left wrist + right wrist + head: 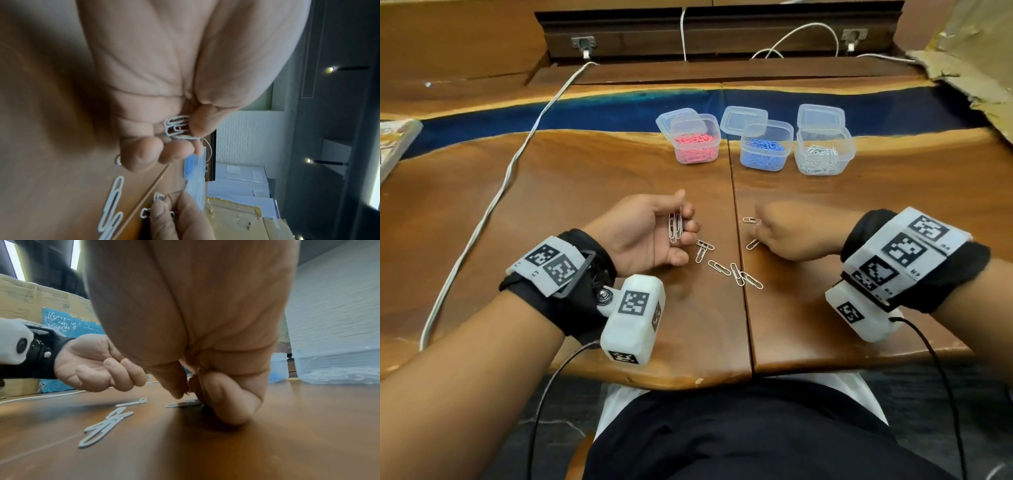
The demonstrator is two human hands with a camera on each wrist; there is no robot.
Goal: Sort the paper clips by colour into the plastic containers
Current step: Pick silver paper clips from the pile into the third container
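My left hand (681, 222) lies on its side at the table's middle and grips a small bunch of white paper clips (675, 228) between thumb and fingers; the left wrist view shows the bunch (177, 128) close up. My right hand (756, 233) points down at the table, thumb and fingertip pinching a white clip (183, 403) that lies flat. Several loose white clips (736, 274) lie between the hands. At the back stand three open tubs: pink clips (695, 145), blue clips (765, 147), white clips (823, 152).
Each tub's clear lid (743, 120) leans behind it. A white cable (493, 202) runs along the table's left side. A book (393, 144) sits at the left edge, a cardboard box (969, 68) at the back right. A seam (743, 291) splits the tabletop.
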